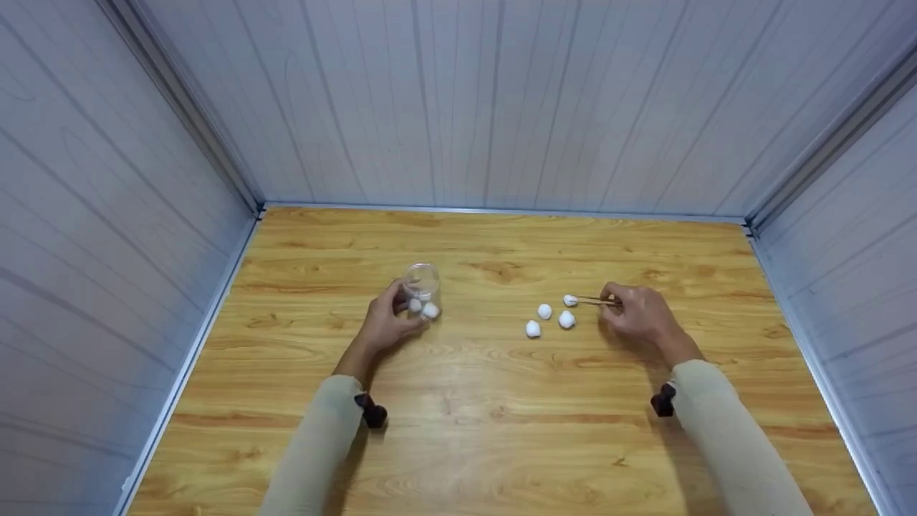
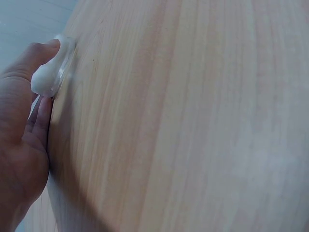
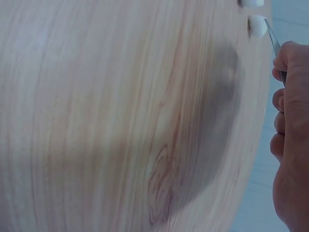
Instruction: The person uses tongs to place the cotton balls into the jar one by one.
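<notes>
A small clear jar [image 1: 421, 285] stands left of the table's middle with two white cotton balls [image 1: 430, 309] inside. My left hand [image 1: 385, 324] is curled round the jar; the jar's base [image 2: 54, 77] shows at the thumb in the left wrist view. My right hand [image 1: 640, 312] pinches thin tweezers [image 1: 594, 300], whose tips touch a cotton ball [image 1: 570, 300]. That ball [image 3: 258, 26] lies on the table by the tweezer tip [image 3: 271, 38]. Three more cotton balls [image 1: 545, 311] lie loose just left of it.
The wooden table [image 1: 487, 401] is boxed in by grey panelled walls [image 1: 458, 100] at the back and on both sides. A small black camera sits on each wrist [image 1: 373, 413].
</notes>
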Demonstrator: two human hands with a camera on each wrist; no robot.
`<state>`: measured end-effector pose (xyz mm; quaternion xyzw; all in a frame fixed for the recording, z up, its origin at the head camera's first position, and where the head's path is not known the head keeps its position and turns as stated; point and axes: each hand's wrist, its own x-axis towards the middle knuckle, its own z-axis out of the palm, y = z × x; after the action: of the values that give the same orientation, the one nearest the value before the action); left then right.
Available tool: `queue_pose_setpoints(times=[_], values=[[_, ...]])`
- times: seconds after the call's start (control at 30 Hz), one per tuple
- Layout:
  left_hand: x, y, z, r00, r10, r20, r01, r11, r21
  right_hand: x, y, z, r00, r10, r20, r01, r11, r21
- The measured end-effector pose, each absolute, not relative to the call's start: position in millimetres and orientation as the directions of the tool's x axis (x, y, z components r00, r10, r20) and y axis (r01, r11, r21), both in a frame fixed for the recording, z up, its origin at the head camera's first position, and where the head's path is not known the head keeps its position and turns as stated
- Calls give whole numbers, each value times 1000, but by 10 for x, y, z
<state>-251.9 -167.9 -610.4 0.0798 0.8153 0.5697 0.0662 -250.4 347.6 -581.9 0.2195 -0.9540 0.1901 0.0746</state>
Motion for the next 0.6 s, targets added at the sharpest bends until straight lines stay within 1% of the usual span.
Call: queue_pose_setpoints(times=[0.6], values=[[-2517,-1669,-6117,-979,203,0,66,322,944,-2489,3461,-5828,-909,-381,171,-417,843,-340]])
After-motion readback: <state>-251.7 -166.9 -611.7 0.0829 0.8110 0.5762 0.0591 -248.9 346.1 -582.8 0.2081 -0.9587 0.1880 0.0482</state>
